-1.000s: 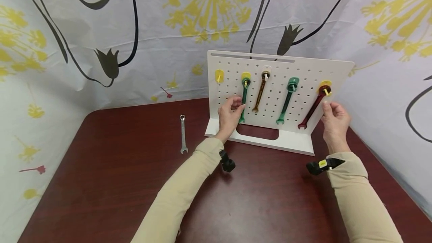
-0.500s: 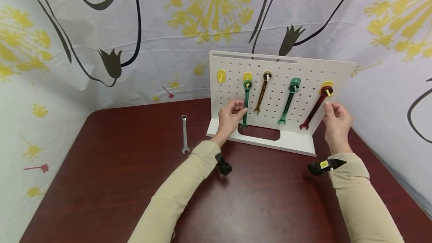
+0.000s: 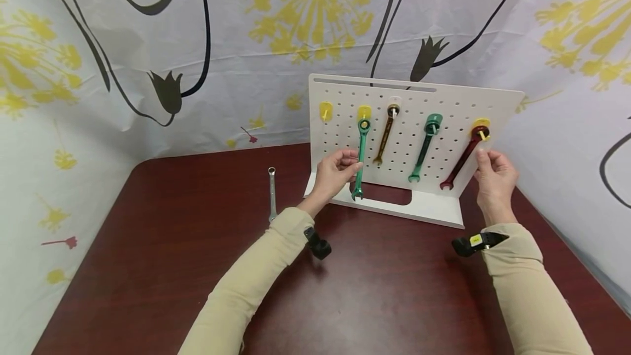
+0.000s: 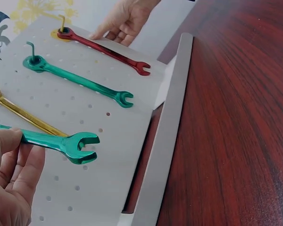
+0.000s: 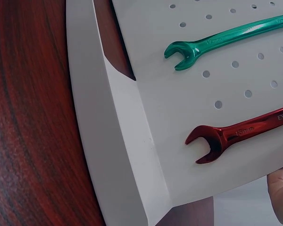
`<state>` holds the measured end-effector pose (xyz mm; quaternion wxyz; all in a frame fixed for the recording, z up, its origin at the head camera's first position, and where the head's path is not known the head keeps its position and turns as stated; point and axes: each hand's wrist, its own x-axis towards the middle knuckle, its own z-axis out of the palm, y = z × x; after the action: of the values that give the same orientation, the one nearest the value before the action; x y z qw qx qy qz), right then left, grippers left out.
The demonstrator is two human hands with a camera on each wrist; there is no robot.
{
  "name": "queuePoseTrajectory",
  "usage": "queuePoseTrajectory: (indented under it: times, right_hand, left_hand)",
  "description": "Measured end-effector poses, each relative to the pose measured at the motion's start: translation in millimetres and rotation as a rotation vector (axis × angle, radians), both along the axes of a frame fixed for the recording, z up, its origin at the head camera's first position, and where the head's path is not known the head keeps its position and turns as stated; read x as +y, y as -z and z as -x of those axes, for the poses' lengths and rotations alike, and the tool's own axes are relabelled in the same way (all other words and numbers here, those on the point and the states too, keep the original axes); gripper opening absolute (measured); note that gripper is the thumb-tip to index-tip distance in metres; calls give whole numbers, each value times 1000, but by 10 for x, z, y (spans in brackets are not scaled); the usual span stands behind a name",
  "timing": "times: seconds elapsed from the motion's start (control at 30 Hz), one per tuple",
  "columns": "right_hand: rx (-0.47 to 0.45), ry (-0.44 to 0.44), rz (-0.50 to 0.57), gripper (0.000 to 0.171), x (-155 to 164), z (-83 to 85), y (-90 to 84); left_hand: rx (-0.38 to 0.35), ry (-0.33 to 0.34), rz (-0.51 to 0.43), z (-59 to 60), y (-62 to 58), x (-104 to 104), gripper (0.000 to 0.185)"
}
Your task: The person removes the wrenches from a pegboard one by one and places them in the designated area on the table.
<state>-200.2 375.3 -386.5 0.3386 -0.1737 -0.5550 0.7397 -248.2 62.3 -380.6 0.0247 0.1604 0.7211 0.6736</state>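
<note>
A plain steel combination wrench (image 3: 270, 193) lies flat on the dark red wooden counter (image 3: 197, 267), left of the white upright pegboard stand (image 3: 493, 104). The left hand (image 3: 336, 171) pinches the shaft of the leftmost bright green open-ended wrench (image 3: 361, 159), whose ring hangs at a yellow peg. At the board's right edge, the right hand (image 3: 494, 173) curls its fingers round the edge beside the hanging dark red wrench (image 3: 463, 159), seemingly steadying it.

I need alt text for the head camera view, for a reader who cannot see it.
A person's left hand pinches a green wrench hanging on a white pegboard, while the right hand touches the board's right edge beside a red wrench. A silver wrench lies on the dark red table.
</note>
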Motion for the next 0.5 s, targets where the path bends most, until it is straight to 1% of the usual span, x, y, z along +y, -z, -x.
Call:
queuePoseTrajectory:
  times: [0.1,0.23,0.5]
  right_hand:
    - [-10,-1,3,14,5,-6,-6]
    - [-27,-6,-3,14,-2,-21,-8]
    - [-9,-12,7,14,-19,-32,-26]
  left_hand:
    - [-29,6,-2,-12,-29,-8,26]
    - [-43,4,-2,-28,-41,-9,25]
    - [-41,1,-16,-55,-57,-9,25]
